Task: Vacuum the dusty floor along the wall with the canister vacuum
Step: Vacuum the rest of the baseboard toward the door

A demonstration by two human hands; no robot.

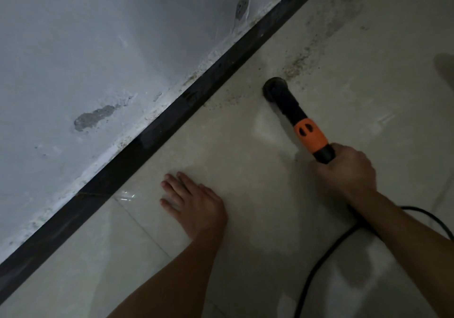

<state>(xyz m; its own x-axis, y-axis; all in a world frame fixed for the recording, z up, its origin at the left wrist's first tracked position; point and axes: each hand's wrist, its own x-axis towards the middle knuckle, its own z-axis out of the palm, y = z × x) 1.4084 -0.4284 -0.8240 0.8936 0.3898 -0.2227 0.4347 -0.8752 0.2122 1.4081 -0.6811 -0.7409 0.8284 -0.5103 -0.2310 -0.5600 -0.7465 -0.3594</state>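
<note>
My right hand (346, 170) grips the black end of a vacuum nozzle (292, 111), which has an orange collar (310, 134) and a round black mouth (275, 87) pressed to the pale tiled floor (245, 170). Dark dust specks (297, 64) lie just beyond the mouth and run along the black skirting (157, 133) at the foot of the wall. My left hand (194, 204) rests flat on the floor with its fingers spread, close to the skirting. A black hose or cord (326, 251) trails back from my right hand. The canister is out of view.
The whitish wall (98, 47) has chipped plaster patches and a socket (242, 8) low down. More dust streaks (344, 5) spread across the floor at the far right. A dark shape (446, 69) sits at the right edge.
</note>
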